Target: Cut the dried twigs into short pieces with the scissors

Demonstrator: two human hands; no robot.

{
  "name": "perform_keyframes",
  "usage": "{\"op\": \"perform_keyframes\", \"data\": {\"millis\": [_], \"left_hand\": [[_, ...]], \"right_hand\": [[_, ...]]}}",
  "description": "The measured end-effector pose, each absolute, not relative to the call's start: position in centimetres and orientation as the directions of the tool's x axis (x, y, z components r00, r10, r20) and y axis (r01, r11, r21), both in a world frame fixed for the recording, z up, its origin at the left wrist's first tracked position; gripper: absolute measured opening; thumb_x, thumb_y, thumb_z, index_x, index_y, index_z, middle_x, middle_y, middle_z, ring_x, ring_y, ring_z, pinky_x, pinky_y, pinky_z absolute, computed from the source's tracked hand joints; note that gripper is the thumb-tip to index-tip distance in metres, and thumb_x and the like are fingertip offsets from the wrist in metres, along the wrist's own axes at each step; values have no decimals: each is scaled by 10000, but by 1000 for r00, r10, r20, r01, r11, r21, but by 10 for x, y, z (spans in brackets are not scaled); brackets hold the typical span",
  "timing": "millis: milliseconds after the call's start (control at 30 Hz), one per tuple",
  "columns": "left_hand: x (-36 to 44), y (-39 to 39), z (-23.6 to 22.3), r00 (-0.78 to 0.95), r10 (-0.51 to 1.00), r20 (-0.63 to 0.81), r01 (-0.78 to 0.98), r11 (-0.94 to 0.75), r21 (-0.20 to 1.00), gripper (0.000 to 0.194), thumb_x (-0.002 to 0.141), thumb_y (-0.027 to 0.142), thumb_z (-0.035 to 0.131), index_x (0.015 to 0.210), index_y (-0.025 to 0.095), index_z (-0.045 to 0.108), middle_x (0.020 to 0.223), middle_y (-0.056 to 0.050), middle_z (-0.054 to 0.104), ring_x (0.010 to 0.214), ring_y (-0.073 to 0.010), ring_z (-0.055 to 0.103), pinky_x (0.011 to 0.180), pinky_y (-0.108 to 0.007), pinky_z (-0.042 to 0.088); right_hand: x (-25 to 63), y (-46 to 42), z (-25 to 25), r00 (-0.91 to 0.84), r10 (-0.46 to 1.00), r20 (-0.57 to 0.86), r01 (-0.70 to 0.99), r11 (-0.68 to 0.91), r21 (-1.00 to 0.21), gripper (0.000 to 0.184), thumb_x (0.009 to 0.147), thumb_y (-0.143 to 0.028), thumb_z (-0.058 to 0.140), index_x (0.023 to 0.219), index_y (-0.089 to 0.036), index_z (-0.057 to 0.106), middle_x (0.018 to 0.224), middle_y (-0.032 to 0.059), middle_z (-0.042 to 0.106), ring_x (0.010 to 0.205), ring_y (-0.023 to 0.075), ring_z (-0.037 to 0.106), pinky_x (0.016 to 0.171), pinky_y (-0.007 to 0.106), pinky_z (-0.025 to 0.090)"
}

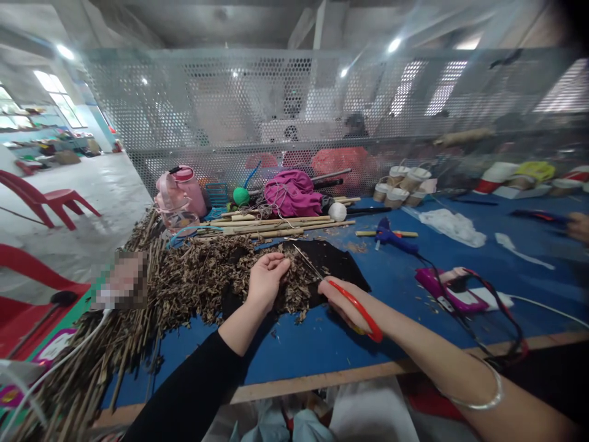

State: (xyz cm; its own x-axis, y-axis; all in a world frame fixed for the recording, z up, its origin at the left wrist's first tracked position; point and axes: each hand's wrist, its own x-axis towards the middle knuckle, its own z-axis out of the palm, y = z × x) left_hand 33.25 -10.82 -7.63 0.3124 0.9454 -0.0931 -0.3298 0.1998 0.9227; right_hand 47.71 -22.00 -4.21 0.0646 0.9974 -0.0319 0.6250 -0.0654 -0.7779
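My right hand (345,304) is closed round a pair of scissors with red handles (363,310). The thin metal blades point up and left, towards my left hand. Thumb and fingers of my left hand (267,276) are pinched together over a heap of dried brown leafy stalks (197,276). What is between those fingertips is too small to make out. Below both hands lies a black cloth (343,264), partly covered by crumbled leaves. The heap spreads left, its bare stems hanging towards the table's near left corner.
Bamboo sticks (276,226) lie behind the heap, near a purple cloth bundle (293,193) and a pink bottle (191,190). On the right are a blue glue gun (391,238), a purple device (453,294) with cables, and another person's hand (578,227). A perforated metal screen (248,104) stands behind.
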Motion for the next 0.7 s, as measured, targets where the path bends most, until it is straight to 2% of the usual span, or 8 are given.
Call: {"op": "perform_keyframes", "data": {"millis": [200,400,500,600,700], "left_hand": [[334,-109,-76,266,955,-135,-371,230,900,408,464,356,806,742,122,623,632,22,594,505,-39,495,519,-177,418],[335,-114,-75,349,932,-96,-302,209,930,350,555,338,756,804,113,660,691,-19,639,574,-70,531,600,-208,432],[335,-117,-73,365,929,-61,-340,194,920,380,565,279,746,886,127,609,695,2,623,592,-66,541,621,-205,440],[335,-117,-72,360,932,-48,-386,196,902,486,550,244,751,958,164,499,640,45,593,556,-64,540,609,-215,453],[335,-116,-74,345,936,-74,-352,202,914,523,548,244,754,954,179,431,615,51,595,527,-70,542,572,-212,448]], "right_hand": [[475,-227,-38,-22,997,-76,659,-42,-751,419,835,-600,374,758,-204,488,606,-20,481,587,130,424,592,262,381],[473,-223,-36,-15,997,-76,684,-46,-728,436,830,-608,373,716,-195,455,634,-18,479,580,123,426,583,265,376],[472,-221,-32,-13,995,-95,705,-58,-706,447,848,-607,322,698,-197,419,629,-21,443,579,122,418,559,257,360],[471,-218,-33,-8,998,-55,721,-32,-692,459,865,-594,285,661,-197,393,608,-25,420,579,119,402,568,257,349],[471,-216,-41,20,1000,-23,734,-31,-678,476,853,-593,325,595,-194,356,557,-36,378,545,107,365,548,253,321]]}}
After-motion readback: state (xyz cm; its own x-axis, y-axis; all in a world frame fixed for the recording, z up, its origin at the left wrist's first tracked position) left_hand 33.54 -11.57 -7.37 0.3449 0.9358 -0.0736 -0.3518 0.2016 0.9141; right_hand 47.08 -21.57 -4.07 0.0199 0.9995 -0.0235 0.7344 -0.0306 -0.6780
